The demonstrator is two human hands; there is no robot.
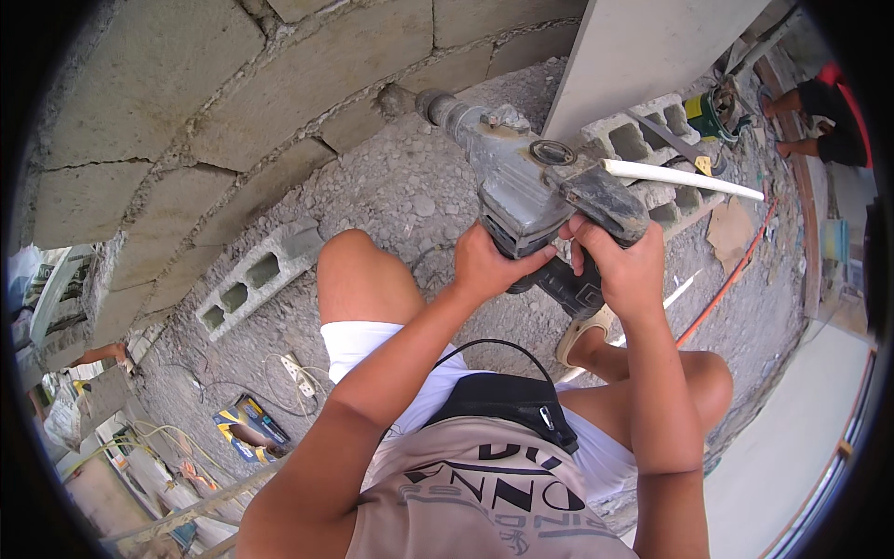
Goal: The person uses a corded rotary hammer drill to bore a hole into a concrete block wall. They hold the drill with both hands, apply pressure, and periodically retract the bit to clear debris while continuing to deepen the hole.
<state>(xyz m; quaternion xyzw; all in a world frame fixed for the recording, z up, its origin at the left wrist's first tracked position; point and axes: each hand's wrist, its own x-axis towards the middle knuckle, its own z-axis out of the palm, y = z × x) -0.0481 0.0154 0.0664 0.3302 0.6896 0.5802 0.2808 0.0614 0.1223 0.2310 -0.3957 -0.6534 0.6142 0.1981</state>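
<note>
A dusty grey rotary hammer (510,172) is held in both hands above my knees. Its round nose (440,107) points up and left at the base of the block wall (307,93); whether a bit is fitted I cannot make out. My left hand (489,265) is closed around the lower left side of the tool's body, thumb across the dark underside. On the right, my right hand (619,265) grips the rear handle, its fingers partly hidden beneath it. A black cord (503,343) curves across my lap below the tool.
Hollow blocks lie left (265,270) and right (643,140), near a leaning board (643,56). A handsaw (666,135), white pipe (684,177), green bucket (712,126) and orange hose (731,275) are at right. A socket strip (298,374) lies lower left. Another person (829,116) is far right.
</note>
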